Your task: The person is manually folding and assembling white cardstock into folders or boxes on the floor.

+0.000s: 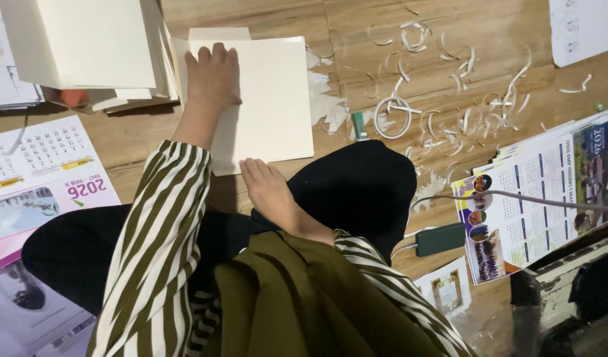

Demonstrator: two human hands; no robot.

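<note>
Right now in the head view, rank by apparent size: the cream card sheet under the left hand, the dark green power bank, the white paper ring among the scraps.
1. Cream card sheet, clearly largest.
2. Dark green power bank.
3. White paper ring, only slightly smaller than the power bank, and farther away, so unsure.
</note>
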